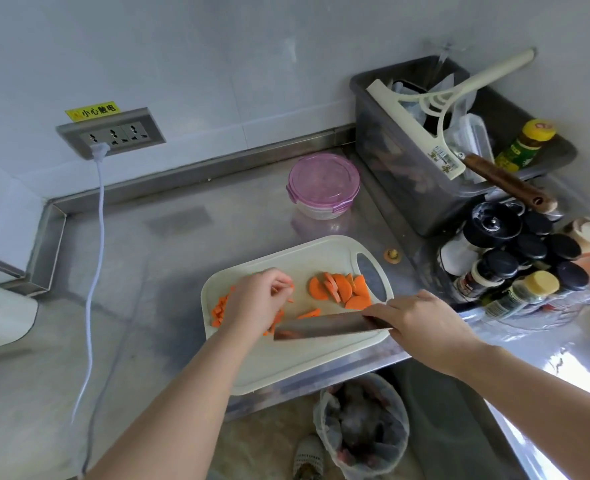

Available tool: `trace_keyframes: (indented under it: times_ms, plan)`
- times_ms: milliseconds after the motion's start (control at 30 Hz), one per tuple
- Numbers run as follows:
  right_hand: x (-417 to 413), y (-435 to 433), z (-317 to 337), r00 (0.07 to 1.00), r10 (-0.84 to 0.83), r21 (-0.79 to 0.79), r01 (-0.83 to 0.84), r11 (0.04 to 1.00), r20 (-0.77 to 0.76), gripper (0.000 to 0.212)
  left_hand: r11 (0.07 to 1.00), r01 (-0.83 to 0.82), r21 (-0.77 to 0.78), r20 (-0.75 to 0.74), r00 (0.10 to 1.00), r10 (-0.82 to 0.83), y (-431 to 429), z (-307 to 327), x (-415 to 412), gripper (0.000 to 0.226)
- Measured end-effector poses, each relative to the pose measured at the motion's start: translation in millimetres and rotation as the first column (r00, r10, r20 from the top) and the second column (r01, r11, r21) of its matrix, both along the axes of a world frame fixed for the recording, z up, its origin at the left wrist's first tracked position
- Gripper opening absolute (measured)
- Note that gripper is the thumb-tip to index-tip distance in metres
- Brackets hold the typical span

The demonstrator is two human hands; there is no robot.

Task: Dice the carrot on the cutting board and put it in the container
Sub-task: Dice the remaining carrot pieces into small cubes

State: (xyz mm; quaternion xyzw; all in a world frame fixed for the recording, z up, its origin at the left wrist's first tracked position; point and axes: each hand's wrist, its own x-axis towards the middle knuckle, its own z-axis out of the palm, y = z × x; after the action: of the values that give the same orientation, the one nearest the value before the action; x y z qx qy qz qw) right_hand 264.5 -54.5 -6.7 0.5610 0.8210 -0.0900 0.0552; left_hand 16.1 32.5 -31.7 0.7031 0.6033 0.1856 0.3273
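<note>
One lidded container (324,185), upper centre, contents unclear; my left hand (259,303) pinches a carrot bit (290,286), right hand's (425,323) fingers wrap one knife (324,326).

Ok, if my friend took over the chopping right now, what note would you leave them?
Left hand: fingers curled over the small carrot pieces; whether it pinches one is unclear.
Right hand: grips the knife, blade low across the cutting board.
Carrot half-slices wait at the board's right end.
Done: part of the carrot cut small.
To do: dice the rest, open the pink-lidded container behind the board, put everything in.
</note>
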Motion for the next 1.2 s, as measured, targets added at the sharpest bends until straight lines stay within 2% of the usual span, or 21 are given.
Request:
trace_keyframes:
  times_ms: [67,100,167,200,267,367,500,733,833,933,1067,1200]
  plan:
    - [7,-6,1,0.977,-0.189,-0.105,0.179,0.978,-0.103,0.039,0.990,-0.140,-0.011,0.071,0.988,0.141,2,0,-4,0.008]
    - [8,-8,1,0.947,-0.276,-0.157,0.251,0.955,-0.164,0.034,0.989,-0.147,-0.020,0.070,0.987,0.148,1,0,-3,0.006]
    - [4,-9,0,0.864,-0.399,-0.261,0.327,0.908,-0.307,0.022,0.999,-0.051,-0.012,0.014,0.999,0.051,-5,-1,2,0.007]
    - [1,-8,0,0.819,-0.447,-0.301,0.352,0.886,-0.360,0.027,1.000,0.025,-0.003,-0.034,0.999,-0.025,-9,-2,6,0.005]
    - [-7,-5,0,0.758,-0.513,-0.356,0.386,0.851,-0.403,0.033,0.984,0.178,0.002,-0.155,0.972,-0.175,-19,-5,14,0.009]
    - [-15,-3,1,0.711,-0.546,-0.387,0.398,0.832,-0.442,0.022,0.943,0.329,0.039,-0.275,0.911,-0.307,-27,-9,22,0.013]
    - [-18,-3,3,0.709,-0.547,-0.398,0.390,0.830,-0.445,0.032,0.912,0.400,0.093,-0.340,0.873,-0.348,-27,-14,24,0.018]
    - [-21,-6,8,0.710,-0.572,-0.436,0.398,0.807,-0.411,0.035,0.946,0.307,0.099,-0.296,0.917,-0.267,-32,-18,21,0.018]
    - [-24,-7,7,0.716,-0.582,-0.446,0.408,0.797,-0.385,0.036,0.951,0.299,0.080,-0.324,0.910,-0.258,-38,-17,13,0.034]
    - [-29,-9,3,0.749,-0.576,-0.457,0.408,0.790,-0.327,0.036,0.941,0.338,0.019,-0.423,0.856,-0.298,-41,-19,9,0.051]
    - [-39,-14,-2,0.810,-0.540,-0.470,0.394,0.790,-0.229,0.037,0.951,0.309,0.023,-0.416,0.867,-0.272,-41,-24,13,0.039]
    - [-48,-17,-8,0.823,-0.539,-0.492,0.399,0.774,-0.181,0.017,0.970,0.239,0.045,-0.428,0.882,-0.197,-44,-25,17,0.033]
